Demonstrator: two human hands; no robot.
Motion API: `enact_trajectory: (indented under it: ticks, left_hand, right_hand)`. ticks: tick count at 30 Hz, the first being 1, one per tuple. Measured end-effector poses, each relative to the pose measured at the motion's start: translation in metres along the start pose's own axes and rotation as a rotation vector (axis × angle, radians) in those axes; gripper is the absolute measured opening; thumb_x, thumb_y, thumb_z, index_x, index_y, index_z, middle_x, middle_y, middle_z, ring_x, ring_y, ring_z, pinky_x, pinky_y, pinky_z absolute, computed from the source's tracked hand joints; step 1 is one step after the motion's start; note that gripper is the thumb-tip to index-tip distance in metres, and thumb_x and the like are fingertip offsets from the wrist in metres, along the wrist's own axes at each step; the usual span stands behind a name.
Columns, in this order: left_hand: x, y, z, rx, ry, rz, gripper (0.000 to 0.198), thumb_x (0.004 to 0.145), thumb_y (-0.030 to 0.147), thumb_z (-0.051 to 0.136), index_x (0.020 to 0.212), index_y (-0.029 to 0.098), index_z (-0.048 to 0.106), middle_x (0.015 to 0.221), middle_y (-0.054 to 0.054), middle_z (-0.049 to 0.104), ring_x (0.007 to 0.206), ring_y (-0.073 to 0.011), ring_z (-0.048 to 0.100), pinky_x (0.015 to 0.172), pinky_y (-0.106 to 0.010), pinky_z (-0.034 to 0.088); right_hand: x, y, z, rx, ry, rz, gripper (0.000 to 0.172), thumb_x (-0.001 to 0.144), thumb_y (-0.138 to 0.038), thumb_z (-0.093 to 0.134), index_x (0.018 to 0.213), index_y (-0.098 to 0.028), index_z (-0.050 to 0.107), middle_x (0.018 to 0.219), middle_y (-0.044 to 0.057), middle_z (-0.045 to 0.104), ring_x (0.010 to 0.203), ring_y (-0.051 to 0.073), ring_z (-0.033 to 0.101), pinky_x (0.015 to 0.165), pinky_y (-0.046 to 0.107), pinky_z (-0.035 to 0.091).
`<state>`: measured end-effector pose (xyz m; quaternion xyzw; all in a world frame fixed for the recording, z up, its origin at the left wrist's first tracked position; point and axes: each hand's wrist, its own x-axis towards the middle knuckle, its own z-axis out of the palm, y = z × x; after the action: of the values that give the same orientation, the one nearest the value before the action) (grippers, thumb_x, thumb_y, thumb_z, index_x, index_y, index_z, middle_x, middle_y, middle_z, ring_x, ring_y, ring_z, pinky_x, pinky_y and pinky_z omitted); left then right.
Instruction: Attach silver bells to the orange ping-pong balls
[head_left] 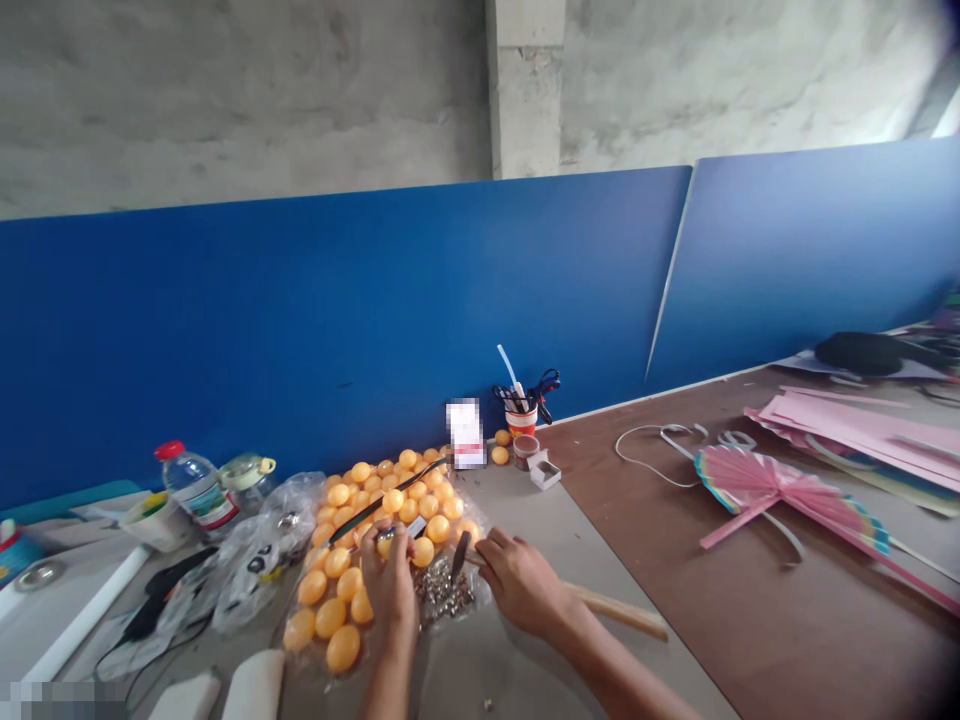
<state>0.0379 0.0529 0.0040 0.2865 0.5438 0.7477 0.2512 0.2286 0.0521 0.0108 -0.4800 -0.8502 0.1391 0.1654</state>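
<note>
My right hand [521, 582] is closed around a hammer near its dark head [460, 556], and its wooden handle [622, 612] points away to the right. My left hand [390, 585] has its fingers closed on a small orange ball [385, 543], with something shiny at the fingertips too small to make out. Between the hands, a clear plastic bag of small metal pieces [442, 592] lies on the grey table. Many more orange balls [330, 618] spread on clear plastic around my left hand. A dark strip [386, 500] lies across them.
On the left stand a red-capped bottle [199, 490], a glass jar [249, 483], a tape roll [156, 522] and crumpled plastic bags [262, 560]. A cup of tools [520, 420] and a small open box [544, 471] are at the back. Rightward lies a pink paper fan [780, 490].
</note>
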Motion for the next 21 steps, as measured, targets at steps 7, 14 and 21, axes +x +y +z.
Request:
enact_trajectory:
  ticks: [7,14,21]
  left_hand:
    - [0.007,-0.001,-0.003,-0.098,0.059,-0.047,0.045,0.068,0.051,0.082,0.095,0.026,0.055,0.065,0.011,0.056,0.055,-0.0114,0.051,0.059,-0.028,0.043]
    - [0.002,0.001,0.001,-0.099,0.03,-0.072,0.04,0.068,0.049,0.081,0.089,0.025,0.056,0.066,0.009,0.056,0.055,-0.0108,0.049,0.058,-0.027,0.041]
    - [-0.002,0.009,0.007,-0.103,-0.04,-0.104,0.039,0.068,0.055,0.077,0.071,0.023,0.054,0.067,0.006,0.058,0.051,-0.0102,0.046,0.051,-0.027,0.037]
  right_hand:
    - [0.001,0.011,-0.006,0.23,0.14,-0.029,0.022,0.103,-0.016,0.05,0.102,-0.019,0.072,0.102,0.009,0.075,0.088,0.02,0.072,0.08,0.028,0.052]
    - [-0.008,-0.006,-0.008,0.251,-0.035,-0.244,0.021,0.102,-0.02,0.055,0.095,-0.019,0.075,0.093,0.007,0.077,0.086,0.022,0.073,0.079,0.03,0.052]
    - [0.001,0.007,0.006,0.143,0.145,-0.086,0.014,0.1,-0.011,0.057,0.1,-0.02,0.068,0.103,0.008,0.075,0.092,0.021,0.072,0.083,0.03,0.051]
